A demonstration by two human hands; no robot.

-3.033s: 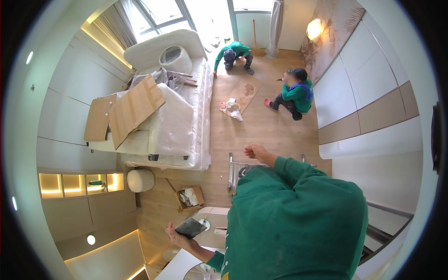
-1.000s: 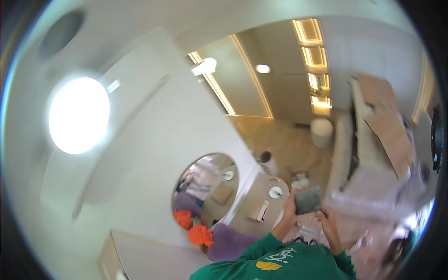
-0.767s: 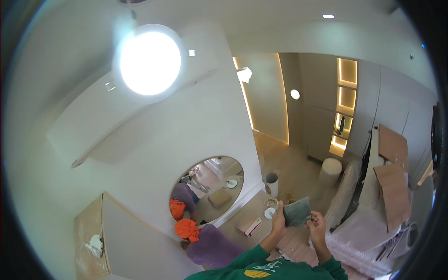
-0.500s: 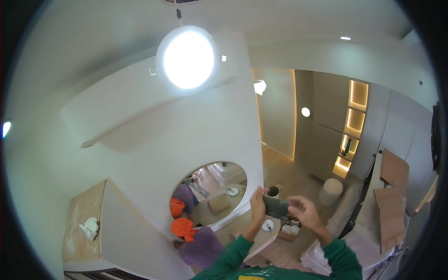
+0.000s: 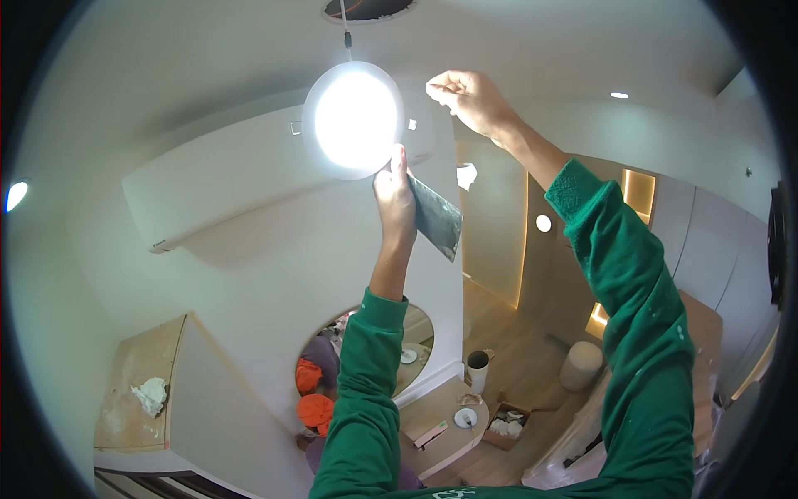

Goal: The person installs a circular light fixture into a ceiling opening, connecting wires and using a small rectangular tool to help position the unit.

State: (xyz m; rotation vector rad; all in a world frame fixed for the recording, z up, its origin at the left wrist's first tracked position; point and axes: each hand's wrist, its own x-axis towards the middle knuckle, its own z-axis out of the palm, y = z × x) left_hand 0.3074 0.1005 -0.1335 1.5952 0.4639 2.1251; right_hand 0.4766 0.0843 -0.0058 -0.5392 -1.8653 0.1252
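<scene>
My left hand (image 5: 396,195) is raised, shut on a smeared dark grey flat plate (image 5: 435,218), its fingertips at the lower right rim of a lit round downlight (image 5: 352,120); whether they touch it I cannot tell. The light dangles on a cable with a black connector (image 5: 348,40), below a round ceiling cutout (image 5: 370,12); small spring clips stick out at its sides. My right hand (image 5: 465,96) is up to the right of the light, apart from it, fingers curled and pinched; anything inside them is too small to make out.
An air conditioner (image 5: 191,191) is on the wall above a round mirror (image 5: 409,331). A co-worker in an orange head covering (image 5: 314,409) is low at the left, beside a desk (image 5: 445,399). A box (image 5: 505,422), cylindrical stool (image 5: 580,366) and cabinet top (image 5: 116,407) are around.
My view has swung from floor, bed and two co-workers up to the downlight. Both hands have risen from around the plate at chest height; my right hand has left the plate.
</scene>
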